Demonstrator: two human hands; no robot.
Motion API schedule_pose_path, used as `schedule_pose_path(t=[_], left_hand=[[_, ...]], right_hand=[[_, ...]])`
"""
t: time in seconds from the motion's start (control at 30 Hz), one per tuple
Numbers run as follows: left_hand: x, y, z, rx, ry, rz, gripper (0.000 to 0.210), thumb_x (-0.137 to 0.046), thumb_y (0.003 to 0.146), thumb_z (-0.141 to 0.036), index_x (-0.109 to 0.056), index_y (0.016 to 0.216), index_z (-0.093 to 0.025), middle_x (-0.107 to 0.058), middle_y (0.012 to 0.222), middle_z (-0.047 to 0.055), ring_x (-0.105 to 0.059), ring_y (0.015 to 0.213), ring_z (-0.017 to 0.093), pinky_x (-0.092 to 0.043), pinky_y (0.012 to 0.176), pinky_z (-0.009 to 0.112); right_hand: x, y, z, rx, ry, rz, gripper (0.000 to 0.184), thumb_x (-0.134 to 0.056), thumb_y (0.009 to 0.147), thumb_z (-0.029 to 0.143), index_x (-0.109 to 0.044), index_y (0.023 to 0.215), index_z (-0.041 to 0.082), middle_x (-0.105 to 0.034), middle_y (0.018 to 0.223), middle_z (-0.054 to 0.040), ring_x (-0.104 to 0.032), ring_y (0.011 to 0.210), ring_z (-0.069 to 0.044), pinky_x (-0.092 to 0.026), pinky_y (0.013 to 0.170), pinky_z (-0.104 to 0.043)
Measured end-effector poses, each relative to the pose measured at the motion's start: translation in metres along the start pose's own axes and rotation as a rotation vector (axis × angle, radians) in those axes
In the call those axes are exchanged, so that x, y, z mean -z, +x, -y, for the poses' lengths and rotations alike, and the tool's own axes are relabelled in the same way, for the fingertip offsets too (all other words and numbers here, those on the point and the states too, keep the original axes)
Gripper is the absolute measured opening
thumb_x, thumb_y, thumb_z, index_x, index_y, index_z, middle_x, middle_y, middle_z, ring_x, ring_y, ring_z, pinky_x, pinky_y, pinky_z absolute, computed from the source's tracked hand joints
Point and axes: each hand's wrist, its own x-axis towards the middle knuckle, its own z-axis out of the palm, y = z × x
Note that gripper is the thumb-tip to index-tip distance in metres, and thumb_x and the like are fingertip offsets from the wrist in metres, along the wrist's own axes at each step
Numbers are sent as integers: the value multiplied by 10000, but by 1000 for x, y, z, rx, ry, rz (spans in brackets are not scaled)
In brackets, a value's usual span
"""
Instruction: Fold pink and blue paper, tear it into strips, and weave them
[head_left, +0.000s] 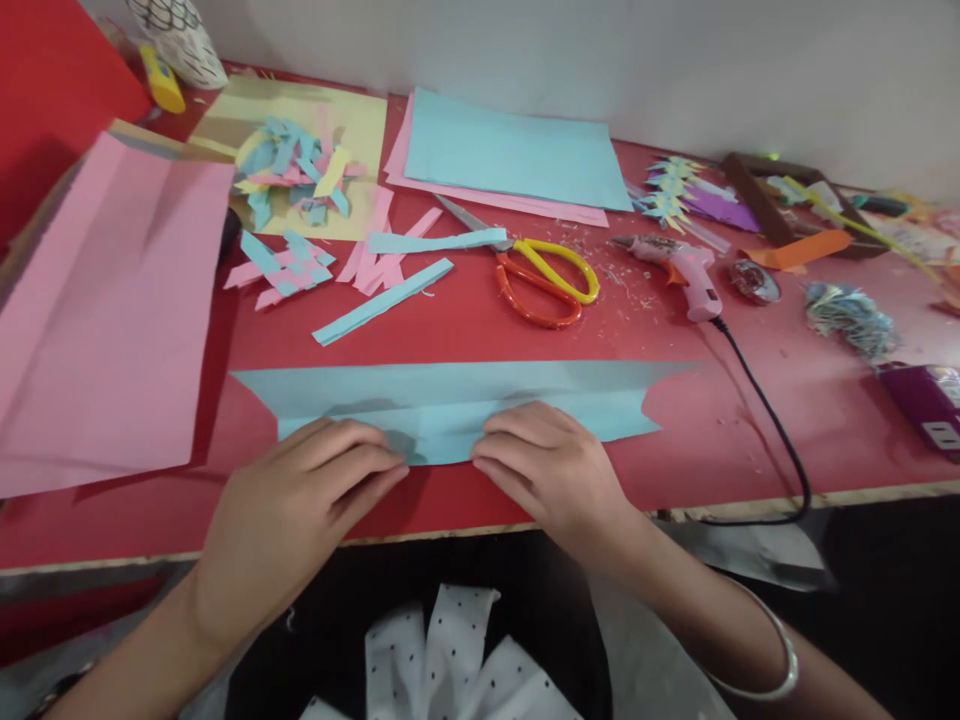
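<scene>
A long light-blue sheet of paper (pixel 450 400) lies lengthwise across the red table near its front edge, a lengthwise crease along it. My left hand (pixel 315 490) pinches the near edge left of the middle, with its fingertips bent over the paper. On the same edge, a little to the right, my right hand (pixel 551 470) grips the sheet, its thumb mostly hidden. Beyond the sheet are scissors (pixel 536 280) with one yellow and one red handle, lying open. Folded blue paper strips (pixel 384 300) and pink strips (pixel 367 250) rest beside them.
A pink sheet (pixel 127 330) is at the left. Woven paper pieces (pixel 281 265) lie near a strip pile (pixel 300 165). Blue and pink sheets (pixel 517 150) are stacked at the back. A pink glue gun (pixel 690 275) trails a black cord (pixel 772 420) over the table's front edge.
</scene>
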Motion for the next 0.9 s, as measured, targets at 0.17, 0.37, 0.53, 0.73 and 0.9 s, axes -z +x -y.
schedule_pose_path(t=[0.17,0.37,0.53,0.73,0.9], left_hand=[[3,1,5,184,-91,68,301,-407,819,-389,-519,604,-212,-576,654,-8,-531,562,124,-390,497,250],[3,5,6,285,-97,90,333,-401,794,-438,-459,561,-207,-544,630,-18,-485,485,100,-342,448,240],[1,2,10,279,-71,68,302,-440,786,-408,-448,566,-202,-560,665,-29,-498,504,85,-342,469,225],[3,5,11,306,-69,76,325,-436,767,-427,-420,533,-203,-531,611,-34,-453,486,88,-317,439,220],[7,6,10,337,-60,110,350,-423,771,-455,-423,531,-200,-535,615,-36,-452,466,82,-308,415,210]], right_hand=[[0,6,7,-35,-76,25,304,-389,867,219,-602,653,186,-578,701,-17,-486,689,-116,-367,642,-246],[-2,13,5,-28,-127,59,306,-380,869,235,-569,637,172,-547,660,-19,-431,637,-121,-325,603,-247],[-2,18,1,-10,-137,105,312,-387,864,254,-548,609,173,-473,587,-5,-359,591,-115,-275,559,-243],[-2,20,0,9,-149,123,306,-394,859,237,-530,591,177,-448,572,1,-346,592,-115,-252,550,-248],[-3,20,0,13,-169,125,302,-391,863,247,-518,599,173,-459,579,-3,-348,585,-116,-243,548,-252]])
